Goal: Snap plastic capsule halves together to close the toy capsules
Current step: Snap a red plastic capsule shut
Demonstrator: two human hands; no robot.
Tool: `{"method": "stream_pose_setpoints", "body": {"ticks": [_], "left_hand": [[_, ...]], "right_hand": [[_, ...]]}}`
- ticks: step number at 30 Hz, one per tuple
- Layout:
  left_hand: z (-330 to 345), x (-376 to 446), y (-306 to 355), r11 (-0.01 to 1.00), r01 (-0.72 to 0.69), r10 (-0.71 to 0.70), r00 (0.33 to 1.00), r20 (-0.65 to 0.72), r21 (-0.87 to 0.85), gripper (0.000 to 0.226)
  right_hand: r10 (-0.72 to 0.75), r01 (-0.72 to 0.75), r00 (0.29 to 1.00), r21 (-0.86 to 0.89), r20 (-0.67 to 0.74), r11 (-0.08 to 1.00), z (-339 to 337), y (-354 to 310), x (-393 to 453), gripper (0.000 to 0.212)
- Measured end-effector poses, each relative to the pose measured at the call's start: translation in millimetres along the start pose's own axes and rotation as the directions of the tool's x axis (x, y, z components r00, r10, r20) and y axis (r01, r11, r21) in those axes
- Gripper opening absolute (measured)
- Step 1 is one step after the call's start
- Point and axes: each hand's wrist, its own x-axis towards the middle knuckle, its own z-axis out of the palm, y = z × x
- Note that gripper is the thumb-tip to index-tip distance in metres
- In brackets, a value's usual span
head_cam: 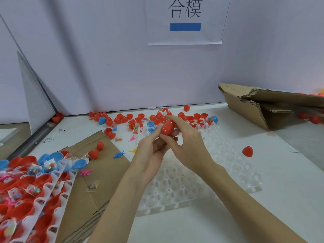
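Filled tray: at far left I saw rows of open red and blue halves seated in white cups, small bagged toys inside, likely staged there for capping.
Cardboard sheet: it lay flat on the tabletop beside that tray, with loose red halves and tiny toy dinosaurs on it.
Left hand: its fingers were curled up round the lower end of the red capsule, cradling it from beneath so it could take a push, I judged.
Red capsule: it was held in the air above the empty white tray, between both hands; its long axis tilted, upper end leaning up and right.
Right hand: its fingers wrapped over the capsule's right side, clasping it.
Stray red half: it sat alone on the tabletop, well right of the hands.
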Motion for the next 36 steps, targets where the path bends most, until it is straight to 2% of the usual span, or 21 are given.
{"method": "stream_pose_setpoints", "body": {"ticks": [5, 8, 14, 18, 24, 30, 33, 35, 36], "left_hand": [[2.5, -0.2, -1.2, 0.995, -0.056, 0.056, 0.998, 0.005, 0.087, 0.041], [2.6, 0.8, -1.3, 0.987, -0.106, 0.103, 0.994, 0.029, 0.124, 0.036], [-1.1, 2.2, -1.3, 0.985, -0.118, 0.117, 0.993, 0.020, 0.129, 0.029], [-2.0, 2.8, -2.4, 0.985, -0.115, 0.115, 0.993, 0.011, 0.129, 0.027], [-0.1, 0.4, 0.3, 0.986, -0.087, 0.088, 0.996, -0.002, 0.142, 0.026], [1.7, -1.0, -0.2, 0.984, -0.109, 0.112, 0.994, -0.013, 0.143, 0.032], [1.0, 0.4, -3.2, 0.941, -0.167, 0.184, 0.982, -0.032, 0.294, 0.047], [-0.3, 3.1, -5.2, 0.910, -0.166, 0.221, 0.969, -0.107, 0.381, 0.049], [-1.2, 4.8, -5.6, 0.903, -0.162, 0.243, 0.957, -0.160, 0.398, 0.047]], "right_hand": [[0.024, -0.024, 0.999, 0.004, 0.042, 1.000, 0.3, -4.8, -1.2, 0.049], [0.040, -0.040, 0.998, -0.017, 0.057, 0.999, -0.6, -2.6, -0.7, 0.043], [0.039, -0.033, 0.995, -0.063, 0.097, 0.997, -0.3, 1.6, -0.1, 0.035], [0.020, -0.019, 0.995, -0.019, 0.098, 1.000, 1.0, 3.7, -0.5, 0.033], [0.080, -0.081, 0.995, 0.016, 0.054, 0.997, 4.8, -1.3, -1.3, 0.053], [0.054, -0.054, 0.998, -0.005, 0.025, 0.999, 6.4, 0.6, -2.3, 0.049], [0.142, -0.142, 0.990, -0.004, 0.021, 0.990, 7.1, 3.0, -2.8, 0.038], [0.278, -0.279, 0.960, 0.103, 0.021, 0.955, 4.9, 3.6, -0.5, 0.020], [0.361, -0.361, 0.932, 0.176, 0.035, 0.916, 2.2, 4.0, 2.1, 0.019]]}}
